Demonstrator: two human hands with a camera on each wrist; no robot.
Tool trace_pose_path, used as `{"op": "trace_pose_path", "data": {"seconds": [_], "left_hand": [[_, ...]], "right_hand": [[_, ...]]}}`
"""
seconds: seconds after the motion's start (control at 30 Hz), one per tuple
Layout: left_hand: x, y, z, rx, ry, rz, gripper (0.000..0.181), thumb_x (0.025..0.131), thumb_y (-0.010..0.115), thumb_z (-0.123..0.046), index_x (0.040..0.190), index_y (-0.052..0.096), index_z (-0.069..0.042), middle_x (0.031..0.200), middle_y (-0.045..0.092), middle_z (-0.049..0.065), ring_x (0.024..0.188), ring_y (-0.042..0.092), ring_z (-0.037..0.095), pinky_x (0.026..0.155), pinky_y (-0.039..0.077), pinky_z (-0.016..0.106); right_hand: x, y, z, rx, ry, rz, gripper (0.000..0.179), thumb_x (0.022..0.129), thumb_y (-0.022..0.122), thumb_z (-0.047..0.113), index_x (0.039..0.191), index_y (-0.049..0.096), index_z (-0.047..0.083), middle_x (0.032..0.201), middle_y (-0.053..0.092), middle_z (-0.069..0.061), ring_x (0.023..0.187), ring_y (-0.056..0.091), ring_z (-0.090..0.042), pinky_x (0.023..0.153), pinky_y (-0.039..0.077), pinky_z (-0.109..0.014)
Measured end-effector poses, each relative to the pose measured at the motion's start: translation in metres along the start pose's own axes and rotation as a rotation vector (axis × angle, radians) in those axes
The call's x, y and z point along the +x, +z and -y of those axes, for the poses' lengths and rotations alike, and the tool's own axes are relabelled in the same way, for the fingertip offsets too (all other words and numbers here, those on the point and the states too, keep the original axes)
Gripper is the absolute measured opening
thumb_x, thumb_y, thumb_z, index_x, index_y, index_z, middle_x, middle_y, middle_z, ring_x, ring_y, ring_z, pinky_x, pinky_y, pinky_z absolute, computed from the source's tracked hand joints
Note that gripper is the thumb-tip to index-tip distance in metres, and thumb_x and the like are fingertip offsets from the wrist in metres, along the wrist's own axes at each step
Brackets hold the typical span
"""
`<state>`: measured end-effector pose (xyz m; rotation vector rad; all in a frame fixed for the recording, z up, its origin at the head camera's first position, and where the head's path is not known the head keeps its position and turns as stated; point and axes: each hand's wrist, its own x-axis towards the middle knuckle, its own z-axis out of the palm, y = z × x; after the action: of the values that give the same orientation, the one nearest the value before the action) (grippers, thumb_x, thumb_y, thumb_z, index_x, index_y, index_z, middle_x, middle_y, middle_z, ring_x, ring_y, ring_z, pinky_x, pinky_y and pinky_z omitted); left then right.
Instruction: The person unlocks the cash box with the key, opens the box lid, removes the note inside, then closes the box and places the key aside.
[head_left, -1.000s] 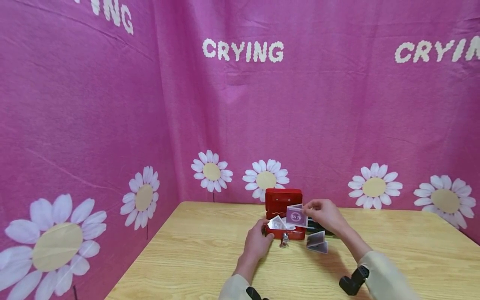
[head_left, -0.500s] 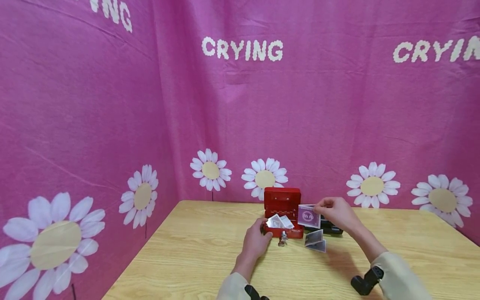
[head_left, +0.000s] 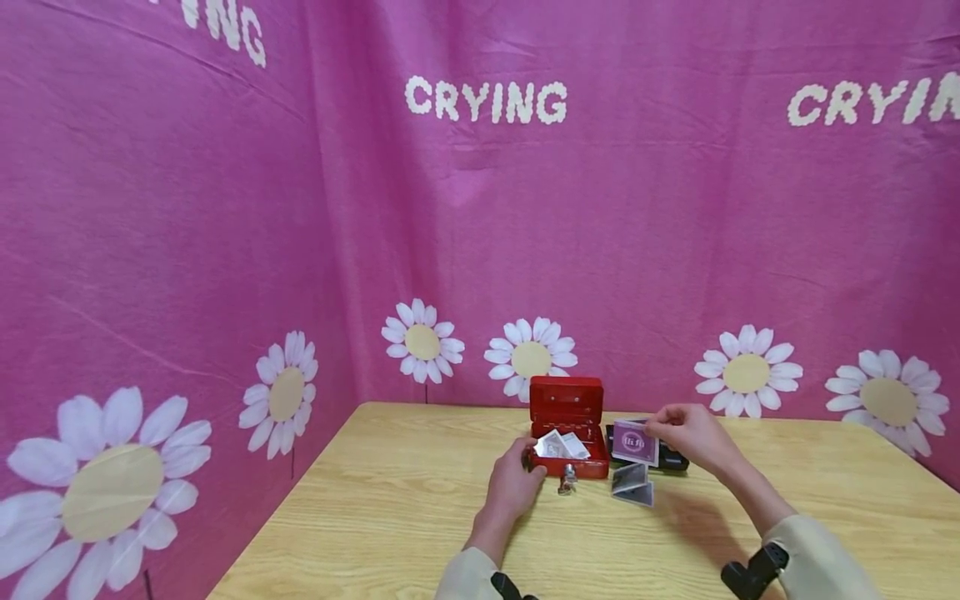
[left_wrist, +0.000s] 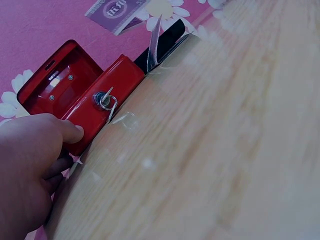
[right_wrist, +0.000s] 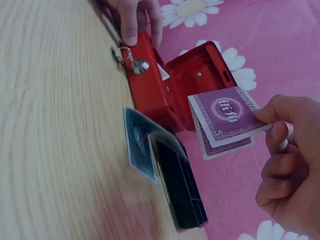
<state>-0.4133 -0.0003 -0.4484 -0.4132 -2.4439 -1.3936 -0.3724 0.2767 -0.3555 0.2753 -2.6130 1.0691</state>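
A small red cash box (head_left: 592, 468) stands with its lid raised and a ring of keys (left_wrist: 109, 103) hanging from its front lock. White paper notes (head_left: 562, 445) lie inside it. My left hand (head_left: 515, 482) holds the box's left front corner, thumb on the front face and fingers around the side. My right hand (head_left: 693, 433) pinches a folded purple play banknote (right_wrist: 226, 114) by its edge, to the right of the box. In the head view this banknote overlaps a black tray (head_left: 672, 460) beside the box.
A folded dark banknote (head_left: 632, 485) stands tented on the wooden table (head_left: 405, 500), in front of the black tray. In the right wrist view the tray (right_wrist: 181, 187) shows compartments. A pink cloth with daisies (head_left: 480, 250) hangs behind and at the left.
My right hand has carried the purple banknote rightward, from over the open box to over the black tray. The left hand stays on the box.
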Motion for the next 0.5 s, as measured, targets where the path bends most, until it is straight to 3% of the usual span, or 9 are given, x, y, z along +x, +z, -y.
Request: {"op": "trace_pose_path", "data": {"seconds": [0.5], "left_hand": [[0.0,0.001,0.001,0.004,0.015,-0.02,0.041,0.087,0.069,-0.004,0.127,0.061,-0.004,0.12,0.07,0.014,0.113,0.065,0.028,0.099,0.051,0.046]], "right_hand": [[-0.017,-0.023,-0.021,-0.018,0.039,0.022,0.021,0.09,0.067,0.023,0.09,0.07,0.002,0.067,0.05,0.004,0.062,0.046,-0.006,0.054,0.04,-0.024]]}}
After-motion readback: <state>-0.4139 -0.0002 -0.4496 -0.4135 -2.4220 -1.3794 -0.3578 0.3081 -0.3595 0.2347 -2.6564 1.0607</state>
